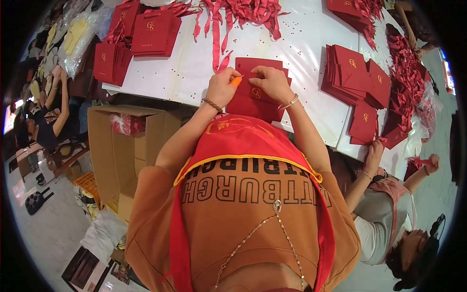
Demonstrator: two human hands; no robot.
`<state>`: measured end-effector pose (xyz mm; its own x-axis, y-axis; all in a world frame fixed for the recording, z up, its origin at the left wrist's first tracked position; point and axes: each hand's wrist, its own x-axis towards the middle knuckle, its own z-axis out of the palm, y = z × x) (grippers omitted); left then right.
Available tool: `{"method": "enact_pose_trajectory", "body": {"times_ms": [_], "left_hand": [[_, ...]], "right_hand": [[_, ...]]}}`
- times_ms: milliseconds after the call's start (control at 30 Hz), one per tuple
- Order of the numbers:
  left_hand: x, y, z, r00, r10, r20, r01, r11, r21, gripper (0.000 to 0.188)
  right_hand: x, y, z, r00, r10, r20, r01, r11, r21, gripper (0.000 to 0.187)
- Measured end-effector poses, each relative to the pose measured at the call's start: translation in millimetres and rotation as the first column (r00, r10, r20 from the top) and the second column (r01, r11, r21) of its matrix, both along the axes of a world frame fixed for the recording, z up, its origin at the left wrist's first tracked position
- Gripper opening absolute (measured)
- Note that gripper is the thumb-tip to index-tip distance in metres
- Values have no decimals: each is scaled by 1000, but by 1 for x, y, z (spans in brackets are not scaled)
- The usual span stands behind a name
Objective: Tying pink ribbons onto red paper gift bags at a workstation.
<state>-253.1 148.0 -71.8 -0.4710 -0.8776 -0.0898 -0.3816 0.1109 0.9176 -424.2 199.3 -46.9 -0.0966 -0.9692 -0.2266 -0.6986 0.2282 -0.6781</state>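
Note:
Several dark red paper gift bags (260,64) lie in a loose stack before me at the table's edge. My left hand (224,89) is closed around a small orange-handled tool (236,82), over the left side of the bags. From beside that hand a red ribbon (215,46) trails away toward the far side. My right hand (275,83) rests over the top bag with its fingers bent in a pinch; what lies between the fingertips is too small to name. A red apron (243,138) with yellow trim reaches up to the stack's near end.
The white table (194,73) is dotted with small red bits. A ribbon heap (253,12) lies at the far middle. More red bags stand at left (153,34) and right (348,68). An open carton (109,155) stands left; a co-worker (384,209) works on the right.

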Motion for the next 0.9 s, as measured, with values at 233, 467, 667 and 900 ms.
{"method": "enact_pose_trajectory", "body": {"times_ms": [233, 467, 667, 900], "left_hand": [[-13, 1, 14, 990, -116, 77, 129, 976, -178, 9], [-19, 0, 22, 946, -148, 287, 244, 911, -334, 6], [-26, 6, 25, 906, -155, 394, 363, 762, -536, 7], [-27, 4, 28, 850, -186, 493, 463, 710, -531, 7]], "right_hand": [[0, 5, -4, 999, -18, 36, 20, 999, -47, 33], [2, 9, 0, 999, -24, 30, 27, 995, -93, 30], [4, 11, 6, 999, -23, 40, 27, 994, -108, 25], [5, 8, 9, 999, -30, 16, 31, 999, -44, 25]]}}
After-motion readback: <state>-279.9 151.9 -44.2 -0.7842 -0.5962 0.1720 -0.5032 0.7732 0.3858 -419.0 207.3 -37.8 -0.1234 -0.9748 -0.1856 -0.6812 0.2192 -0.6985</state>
